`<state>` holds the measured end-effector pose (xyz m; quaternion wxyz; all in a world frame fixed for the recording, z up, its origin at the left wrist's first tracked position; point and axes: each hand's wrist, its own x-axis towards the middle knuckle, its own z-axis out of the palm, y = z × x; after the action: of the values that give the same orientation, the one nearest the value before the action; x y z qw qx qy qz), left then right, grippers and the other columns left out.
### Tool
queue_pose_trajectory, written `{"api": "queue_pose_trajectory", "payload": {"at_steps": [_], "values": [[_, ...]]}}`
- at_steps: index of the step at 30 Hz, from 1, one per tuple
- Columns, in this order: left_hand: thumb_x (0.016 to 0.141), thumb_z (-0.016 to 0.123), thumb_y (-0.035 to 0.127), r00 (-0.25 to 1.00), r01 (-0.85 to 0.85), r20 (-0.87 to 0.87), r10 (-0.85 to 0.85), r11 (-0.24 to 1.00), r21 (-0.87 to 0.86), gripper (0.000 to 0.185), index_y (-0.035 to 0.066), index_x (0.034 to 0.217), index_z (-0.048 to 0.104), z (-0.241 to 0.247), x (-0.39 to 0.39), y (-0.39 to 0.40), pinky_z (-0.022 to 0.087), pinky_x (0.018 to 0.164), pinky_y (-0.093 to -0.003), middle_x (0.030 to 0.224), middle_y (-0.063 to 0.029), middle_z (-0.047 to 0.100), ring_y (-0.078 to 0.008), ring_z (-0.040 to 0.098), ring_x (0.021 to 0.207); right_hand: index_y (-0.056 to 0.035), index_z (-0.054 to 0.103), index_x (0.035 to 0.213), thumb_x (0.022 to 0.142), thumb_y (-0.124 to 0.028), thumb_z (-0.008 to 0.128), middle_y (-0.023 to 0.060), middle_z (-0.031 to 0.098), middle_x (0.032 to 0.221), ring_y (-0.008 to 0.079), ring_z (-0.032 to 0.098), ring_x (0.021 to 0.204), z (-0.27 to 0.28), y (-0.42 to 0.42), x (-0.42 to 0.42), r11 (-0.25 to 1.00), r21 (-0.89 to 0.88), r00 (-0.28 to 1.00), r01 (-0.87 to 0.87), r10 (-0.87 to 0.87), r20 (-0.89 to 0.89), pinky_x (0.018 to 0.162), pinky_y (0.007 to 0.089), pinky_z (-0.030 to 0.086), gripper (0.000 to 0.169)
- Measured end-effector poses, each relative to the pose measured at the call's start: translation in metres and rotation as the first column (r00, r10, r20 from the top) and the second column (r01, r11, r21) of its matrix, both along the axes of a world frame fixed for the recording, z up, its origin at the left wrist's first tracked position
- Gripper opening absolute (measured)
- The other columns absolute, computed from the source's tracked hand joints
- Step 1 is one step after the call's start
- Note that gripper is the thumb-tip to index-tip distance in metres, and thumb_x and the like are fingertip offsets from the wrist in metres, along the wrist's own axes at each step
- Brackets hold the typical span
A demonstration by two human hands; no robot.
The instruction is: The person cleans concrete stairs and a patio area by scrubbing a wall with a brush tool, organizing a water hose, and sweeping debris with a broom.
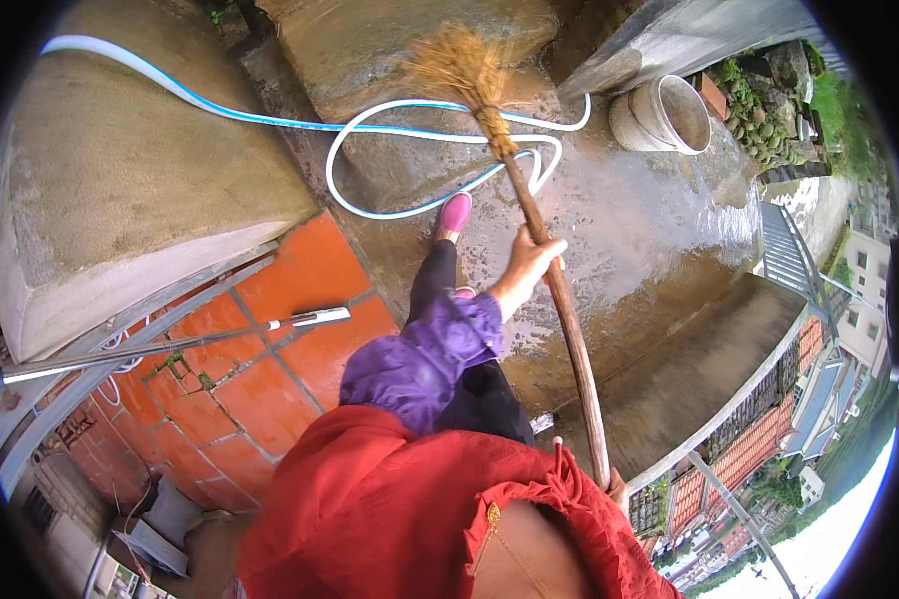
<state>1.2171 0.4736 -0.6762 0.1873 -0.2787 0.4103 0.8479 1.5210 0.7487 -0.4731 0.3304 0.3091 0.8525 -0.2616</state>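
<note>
My left hand (528, 263), in a purple sleeve, grips the middle of the wooden handle (575, 344) of a straw broom. The broom's bristle head (464, 71) points away from me over wet concrete and looks blurred. At the handle's near end, by my chest, my right hand (619, 491) is closed around the wood; most of it is hidden behind my red garment (389, 494). A white and blue hose (367, 213) lies in loops across the ground, and the broom's neck passes over it. My foot in a pink shoe (455, 212) stands beside the loops.
A white bucket (629, 123) stands by the concrete wall (667, 45). A low concrete parapet (689, 374) runs along the right, with roofs beyond. On the left are a concrete block (135, 187), orange tiles (307, 262) and a metal pole (157, 349).
</note>
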Motion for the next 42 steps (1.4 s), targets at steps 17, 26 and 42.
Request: {"api": "queue_pose_trajectory", "payload": {"at_steps": [17,26,42], "values": [[0.089,0.052,0.013,0.608,-0.79,0.364,0.705,0.582,0.193,0.013,0.005,0.093,0.042,0.034,-0.176,-0.104,0.051,0.055,-0.0467,0.071,-0.0085,0.048,-0.0294,0.056,0.054,-0.0045,0.055,0.078,0.069,-0.023,0.074,0.0105,0.055,0.055,0.0297,0.057,0.052,0.171,-0.004,-0.505,0.206,0.565,0.303,-0.799,0.949,0.084,0.056,0.0404,0.046,0.028],[0.079,0.044,0.001,0.672,-0.739,0.588,0.45,0.453,0.498,0.012,0.002,0.089,0.039,-0.011,-0.369,-0.001,0.05,0.068,-0.0437,0.083,-0.013,0.042,-0.0249,0.05,0.072,-0.0029,0.053,0.079,0.077,-0.018,0.068,0.0121,0.057,0.062,0.0223,0.055,0.053,0.273,-0.052,-0.659,-0.072,0.724,0.289,-0.686,0.886,0.362,0.049,0.0399,0.041,0.022],[0.085,0.058,0.022,0.818,-0.431,0.472,0.329,0.894,0.124,0.025,-0.001,0.094,0.054,-0.053,-0.293,0.059,0.038,0.029,-0.0334,0.068,-0.0112,0.058,-0.0232,0.055,0.042,-0.002,0.052,0.072,0.07,-0.025,0.074,0.0181,0.057,0.058,0.038,0.059,0.057,0.202,0.028,-0.593,0.318,0.488,0.526,-0.813,0.76,0.382,0.055,0.0443,0.045,0.031]]}}
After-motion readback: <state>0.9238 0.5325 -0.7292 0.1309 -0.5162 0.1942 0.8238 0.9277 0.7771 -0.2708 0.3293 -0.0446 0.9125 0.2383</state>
